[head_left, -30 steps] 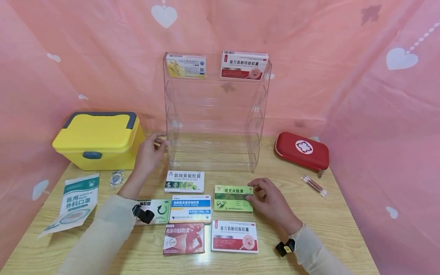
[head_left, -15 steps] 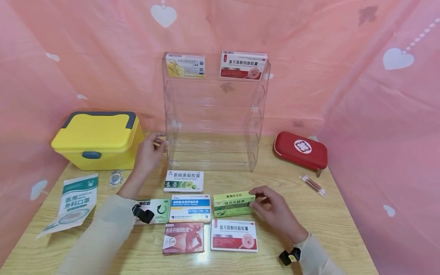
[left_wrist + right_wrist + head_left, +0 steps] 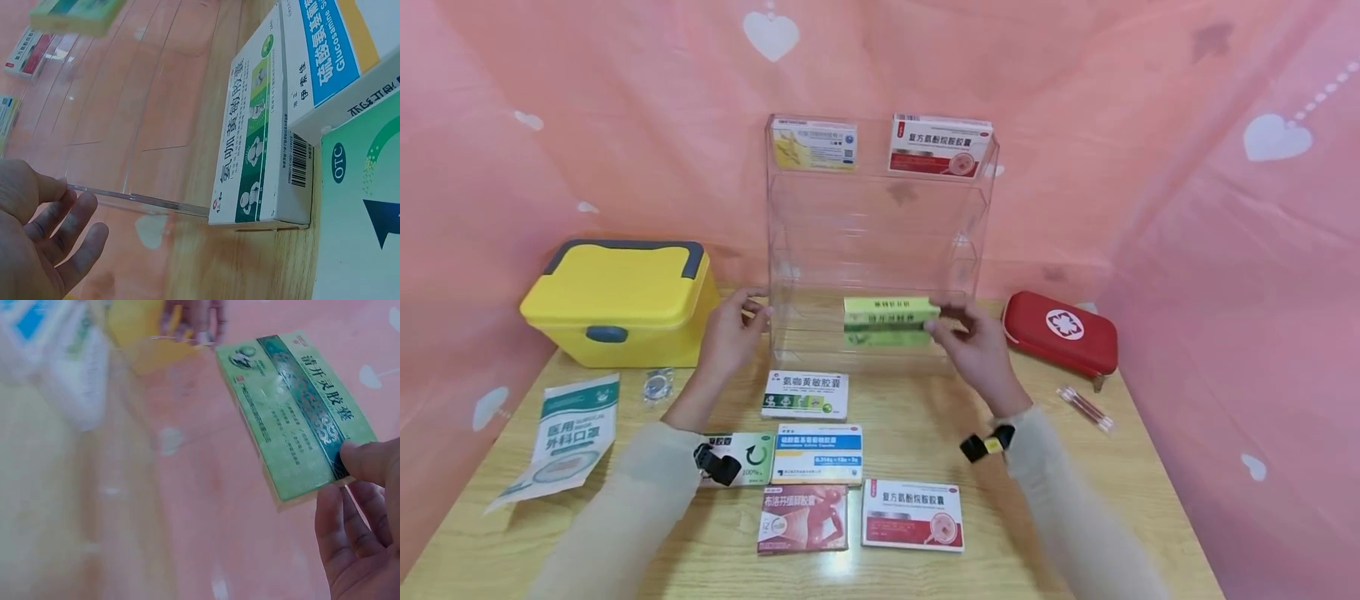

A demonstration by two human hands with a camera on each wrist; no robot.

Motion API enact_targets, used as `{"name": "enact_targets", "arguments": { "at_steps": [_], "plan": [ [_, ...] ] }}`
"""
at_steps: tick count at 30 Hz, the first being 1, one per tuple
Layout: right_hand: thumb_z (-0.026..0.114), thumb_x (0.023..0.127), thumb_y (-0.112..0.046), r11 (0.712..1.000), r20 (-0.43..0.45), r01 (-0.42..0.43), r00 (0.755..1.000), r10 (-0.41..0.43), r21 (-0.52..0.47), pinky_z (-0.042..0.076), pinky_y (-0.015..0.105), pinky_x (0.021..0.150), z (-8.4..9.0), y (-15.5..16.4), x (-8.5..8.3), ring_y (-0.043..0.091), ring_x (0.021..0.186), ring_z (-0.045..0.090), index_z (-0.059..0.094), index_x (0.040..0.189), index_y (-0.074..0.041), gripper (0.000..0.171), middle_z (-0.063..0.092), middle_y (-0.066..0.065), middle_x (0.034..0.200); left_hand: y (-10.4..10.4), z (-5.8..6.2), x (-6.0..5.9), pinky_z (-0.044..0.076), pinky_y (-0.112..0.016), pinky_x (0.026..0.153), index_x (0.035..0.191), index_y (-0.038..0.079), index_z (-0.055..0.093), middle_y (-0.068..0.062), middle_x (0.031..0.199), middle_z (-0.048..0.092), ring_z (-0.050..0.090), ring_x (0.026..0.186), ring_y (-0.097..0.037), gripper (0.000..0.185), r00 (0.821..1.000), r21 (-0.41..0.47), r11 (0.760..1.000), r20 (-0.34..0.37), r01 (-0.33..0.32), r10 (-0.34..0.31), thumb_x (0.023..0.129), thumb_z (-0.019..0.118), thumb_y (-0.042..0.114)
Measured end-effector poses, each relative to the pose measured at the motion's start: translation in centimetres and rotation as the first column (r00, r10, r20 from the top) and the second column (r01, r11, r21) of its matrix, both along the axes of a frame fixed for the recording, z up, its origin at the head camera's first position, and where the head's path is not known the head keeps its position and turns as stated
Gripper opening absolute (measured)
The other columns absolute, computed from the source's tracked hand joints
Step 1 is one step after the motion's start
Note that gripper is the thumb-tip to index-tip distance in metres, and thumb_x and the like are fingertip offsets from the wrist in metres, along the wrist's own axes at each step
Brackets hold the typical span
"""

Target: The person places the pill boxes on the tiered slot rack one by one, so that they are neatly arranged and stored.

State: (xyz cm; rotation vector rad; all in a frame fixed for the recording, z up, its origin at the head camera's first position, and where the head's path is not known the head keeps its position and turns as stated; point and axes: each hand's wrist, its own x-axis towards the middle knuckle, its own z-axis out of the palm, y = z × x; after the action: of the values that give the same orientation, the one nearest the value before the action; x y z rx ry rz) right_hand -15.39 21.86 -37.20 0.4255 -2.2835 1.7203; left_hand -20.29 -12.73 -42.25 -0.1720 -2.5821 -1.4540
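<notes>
My right hand [image 3: 973, 346] has the green box [image 3: 889, 322] pinched by its right end, thumb on the printed face and fingers [image 3: 340, 534] underneath, so it's up off the desk [image 3: 1150, 492] and hovering in front of the lower shelves of the clear rack [image 3: 880, 242]. It looks like a light cardboard carton, stiff enough on the edges but I'd guess the big flat faces dent if you squeeze hard. The finish seems a bit glossy, so holding it only at one end feels like it could swivel or slip; pinching across the short end near the corner, or moving the grip closer to the middle, is probably safer. Not fragile as such, just crushable.

My left hand [image 3: 730, 333] is at the rack's left side wall, fingers loosely curled with the tips on the clear edge, more a steadying touch than a real grab.

Further out, two boxes [image 3: 880, 146] sit on the top shelf, five more boxes [image 3: 838, 454] lie flat on the desk near me, with a yellow case [image 3: 621, 300] to the left and a red pouch [image 3: 1060, 329] to the right.
</notes>
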Motion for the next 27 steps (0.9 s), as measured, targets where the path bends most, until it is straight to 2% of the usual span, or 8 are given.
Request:
{"name": "enact_targets", "arguments": {
  "at_steps": [3, 7, 14, 21, 27],
  "plan": [
    [0.072, 0.092, 0.005, 0.999, -0.04, 0.004, 0.999, -0.006, -0.037, 0.057, 0.029, 0.073, 1.8, -1.3, -2.6, 0.027, 0.098, 0.065, 0.064, 0.122, 0.005, 0.032, 0.066, 0.013, 0.114, 0.0, -0.1, -0.2, 0.054, -0.037, 0.064, 0.13, 0.006, 0.062, -0.012, 0.1, 0.067, 0.069, 0.082, -0.032, 0.03, 1.0, 0.004, 1.0, 0.0, 0.008, -0.008, 0.102, 0.063, 0.016],
    [0.071, 0.092, 0.005, 0.998, -0.117, 0.024, 0.993, -0.031, -0.061, 0.057, 0.028, 0.072, 4.3, -3.5, -5.4, 0.029, 0.104, 0.064, 0.063, 0.122, 0.005, 0.031, 0.064, 0.011, 0.117, 0.1, -0.1, -0.3, 0.053, -0.037, 0.063, 0.13, 0.007, 0.063, -0.011, 0.099, 0.067, 0.07, 0.083, -0.033, 0.029, 1.0, 0.003, 1.0, 0.007, 0.006, -0.006, 0.102, 0.064, 0.016],
    [0.07, 0.095, 0.0, 0.992, -0.178, 0.086, 0.979, -0.101, -0.089, 0.055, 0.027, 0.069, 7.5, -7.1, -8.8, 0.024, 0.108, 0.063, 0.064, 0.123, 0.001, 0.029, 0.065, 0.007, 0.119, 0.0, -0.1, -0.2, 0.054, -0.038, 0.065, 0.131, 0.007, 0.062, -0.01, 0.099, 0.065, 0.068, 0.081, -0.027, 0.03, 1.0, -0.008, 1.0, 0.022, -0.009, 0.01, 0.102, 0.064, 0.016],
    [0.068, 0.095, 0.003, 0.981, -0.197, 0.154, 0.964, -0.176, -0.122, 0.053, 0.026, 0.069, 9.0, -8.6, -10.0, 0.025, 0.108, 0.062, 0.064, 0.122, 0.003, 0.027, 0.064, 0.011, 0.117, 0.5, 0.0, 0.0, 0.054, -0.039, 0.066, 0.131, 0.006, 0.062, -0.011, 0.098, 0.065, 0.068, 0.082, -0.031, 0.03, 1.0, 0.013, 1.0, 0.028, 0.007, -0.008, 0.102, 0.064, 0.015],
    [0.068, 0.094, 0.005, 0.98, -0.204, 0.158, 0.962, -0.18, -0.121, 0.056, 0.03, 0.074, 8.5, -8.6, -11.8, 0.025, 0.109, 0.062, 0.064, 0.123, 0.003, 0.029, 0.064, 0.011, 0.12, 0.5, 0.1, 0.0, 0.054, -0.039, 0.065, 0.13, 0.006, 0.062, -0.011, 0.098, 0.065, 0.068, 0.08, -0.029, 0.029, 1.0, 0.008, 1.0, 0.029, 0.004, -0.004, 0.103, 0.063, 0.016]
  ]
}}
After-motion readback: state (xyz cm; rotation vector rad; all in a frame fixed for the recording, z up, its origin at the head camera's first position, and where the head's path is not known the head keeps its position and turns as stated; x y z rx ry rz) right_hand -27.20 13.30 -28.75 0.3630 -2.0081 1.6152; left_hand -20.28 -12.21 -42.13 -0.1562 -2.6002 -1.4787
